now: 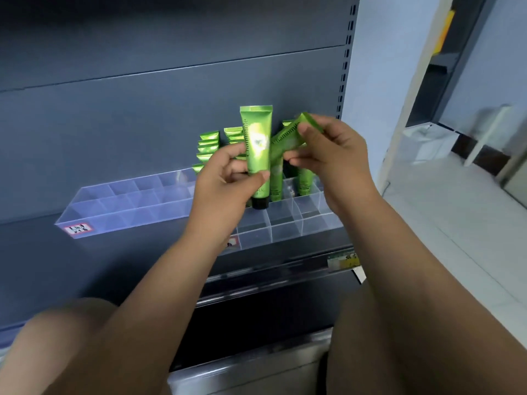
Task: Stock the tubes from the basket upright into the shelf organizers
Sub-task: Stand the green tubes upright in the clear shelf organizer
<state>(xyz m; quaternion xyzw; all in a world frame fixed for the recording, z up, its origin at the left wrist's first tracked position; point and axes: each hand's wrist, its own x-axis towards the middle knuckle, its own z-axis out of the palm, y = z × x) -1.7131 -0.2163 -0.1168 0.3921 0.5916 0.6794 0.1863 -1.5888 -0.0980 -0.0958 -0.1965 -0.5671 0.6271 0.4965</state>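
Over two organizers (114,220) (285,232), two hands (225,183) (336,158) gripping two tubes (256,143) (286,142)

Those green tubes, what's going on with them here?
A person is stocking a shelf. The left hand holds one green tube upright, black cap down, over the clear organizer, while the right hand pinches a second tube, tilted. More tubes already stand in the organizer's back compartments.

Bare left forearm (182,263), bare right forearm (399,240), 2 bare knees (54,343)
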